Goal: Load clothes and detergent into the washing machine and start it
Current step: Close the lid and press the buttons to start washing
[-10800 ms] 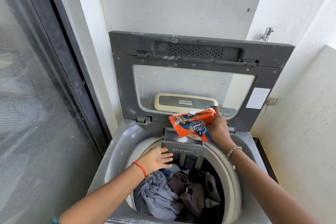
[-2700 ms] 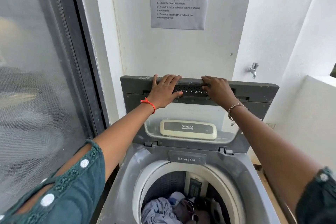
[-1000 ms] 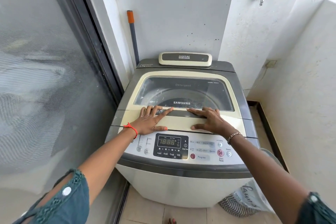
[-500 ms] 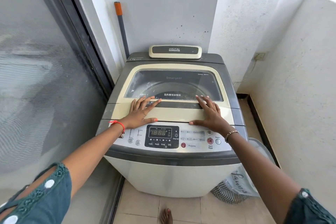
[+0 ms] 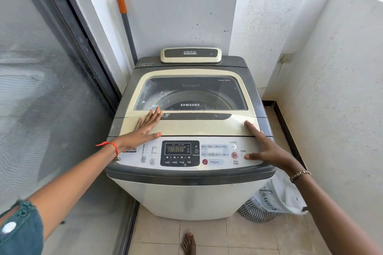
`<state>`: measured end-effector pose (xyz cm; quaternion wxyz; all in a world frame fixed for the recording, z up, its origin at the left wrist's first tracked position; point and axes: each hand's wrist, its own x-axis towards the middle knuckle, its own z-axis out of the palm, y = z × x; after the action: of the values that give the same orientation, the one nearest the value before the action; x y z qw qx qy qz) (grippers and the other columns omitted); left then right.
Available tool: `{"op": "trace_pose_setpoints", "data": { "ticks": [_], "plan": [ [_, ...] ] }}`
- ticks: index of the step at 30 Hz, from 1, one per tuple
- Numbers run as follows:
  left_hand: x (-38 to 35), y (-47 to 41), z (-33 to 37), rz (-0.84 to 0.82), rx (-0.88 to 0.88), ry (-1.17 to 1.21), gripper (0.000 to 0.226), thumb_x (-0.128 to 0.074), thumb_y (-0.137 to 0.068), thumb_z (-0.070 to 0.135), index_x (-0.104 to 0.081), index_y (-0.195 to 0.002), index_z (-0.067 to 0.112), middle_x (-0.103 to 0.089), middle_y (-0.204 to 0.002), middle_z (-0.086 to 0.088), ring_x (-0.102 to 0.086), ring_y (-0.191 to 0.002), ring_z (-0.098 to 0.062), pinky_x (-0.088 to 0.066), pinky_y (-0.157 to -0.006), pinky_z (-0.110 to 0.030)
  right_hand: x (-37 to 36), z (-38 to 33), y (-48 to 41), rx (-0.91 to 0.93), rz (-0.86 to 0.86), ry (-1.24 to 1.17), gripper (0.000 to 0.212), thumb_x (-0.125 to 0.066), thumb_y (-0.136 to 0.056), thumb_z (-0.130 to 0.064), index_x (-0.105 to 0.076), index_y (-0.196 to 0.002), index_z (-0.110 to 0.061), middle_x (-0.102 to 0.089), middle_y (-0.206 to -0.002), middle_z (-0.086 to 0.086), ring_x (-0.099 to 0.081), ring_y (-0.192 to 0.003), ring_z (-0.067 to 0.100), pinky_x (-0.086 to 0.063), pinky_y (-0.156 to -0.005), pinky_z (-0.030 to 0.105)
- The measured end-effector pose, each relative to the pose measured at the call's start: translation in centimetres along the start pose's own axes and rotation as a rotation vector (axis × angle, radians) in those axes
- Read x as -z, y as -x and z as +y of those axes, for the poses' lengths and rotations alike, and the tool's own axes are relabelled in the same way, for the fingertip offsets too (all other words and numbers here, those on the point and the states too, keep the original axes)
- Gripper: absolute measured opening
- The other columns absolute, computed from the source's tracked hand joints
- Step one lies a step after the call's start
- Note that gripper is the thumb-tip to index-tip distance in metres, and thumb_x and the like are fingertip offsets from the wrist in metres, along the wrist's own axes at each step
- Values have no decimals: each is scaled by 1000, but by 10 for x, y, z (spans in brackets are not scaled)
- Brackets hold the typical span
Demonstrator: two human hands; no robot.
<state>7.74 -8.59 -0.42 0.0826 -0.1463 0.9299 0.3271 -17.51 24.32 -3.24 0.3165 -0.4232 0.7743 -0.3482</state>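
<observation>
On the tiled floor, the washing machine stands between a glass door and a white wall, its lid closed. The left hand lies flat on the lid. The right hand, fingers spread, touches the control panel. A pole leans behind.

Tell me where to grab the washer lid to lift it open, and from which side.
Take the dark recessed strip along the front of the lid, just below the glass window. Come from the front, fingers hooked into it, and pull up and back. The lid lies flat and flush with the grey surround, so that recess looks like its only grippable edge.
</observation>
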Motion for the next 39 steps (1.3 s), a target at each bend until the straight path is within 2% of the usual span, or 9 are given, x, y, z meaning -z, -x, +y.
{"op": "trace_pose_setpoints", "data": {
  "ticks": [2,7,12,16,26,31,33,35,39],
  "plan": [
    [1,0,-1,10,-3,24,89,-29,-72,83,13,-139,44,31,-142,31,36,-127,12,26,-104,-24,0,0,0,-9,4,-16,100,-75,-75,-15,-7,-146,-37,-2,-156,-13,1,-144,8,7,-117,37],
    [0,2,2,18,24,52,64,-38,-98,32,7,-144,37,24,-147,25,32,-131,8,24,-109,-28,-5,1,-3,-11,50,14,100,-76,-75,-22,-8,-147,-36,-4,-157,-7,3,-145,14,5,-117,42],
    [-1,2,4,43,22,57,64,-39,-99,27,5,-146,34,22,-147,26,29,-132,7,23,-106,-23,-8,-4,-3,-65,82,-18,102,-77,-73,-20,-8,-147,-38,-3,-157,-5,2,-144,19,-1,-117,48],
    [-3,1,0,49,20,60,65,-40,-99,29,5,-144,39,22,-145,31,30,-129,16,23,-106,-22,-10,-15,-1,-48,115,-3,102,-74,-74,-5,-7,-147,-27,-5,-156,-1,3,-144,18,2,-117,38],
    [-6,1,3,66,41,30,71,-42,-96,38,10,-144,39,26,-147,27,32,-132,8,24,-112,-33,-8,-22,-2,-78,136,-52,107,-79,-67,-6,-9,-138,-45,-3,-155,0,-6,-142,22,-14,-116,48],
    [-6,1,8,95,34,32,101,-39,-64,86,12,-141,45,27,-147,27,31,-133,8,24,-109,-29,-8,-22,-3,-89,136,-46,106,-79,-68,-8,-9,-141,-39,-4,-156,2,-5,-143,22,-12,-117,48],
    [-6,1,9,97,36,18,109,-41,-55,90,14,-139,47,29,-145,28,32,-132,8,23,-108,-28,-10,-21,-4,-70,156,22,103,-80,-69,-18,-10,-145,-30,-4,-156,1,-1,-144,19,-4,-118,43],
    [-8,2,10,92,29,2,114,-45,-51,91,16,-137,48,30,-145,27,33,-132,7,24,-109,-29,-18,-21,-4,-48,204,130,109,-79,-63,-45,-11,-146,-27,-4,-157,-3,1,-144,14,3,-116,36],
    [-9,4,10,104,28,-23,120,-48,-44,92,16,-136,49,29,-143,30,33,-130,11,23,-108,-26,-39,-23,-7,-101,362,328,117,-42,-47,-86,-13,-146,-31,-2,-157,-9,5,-143,6,8,-115,35]
  ]
}}
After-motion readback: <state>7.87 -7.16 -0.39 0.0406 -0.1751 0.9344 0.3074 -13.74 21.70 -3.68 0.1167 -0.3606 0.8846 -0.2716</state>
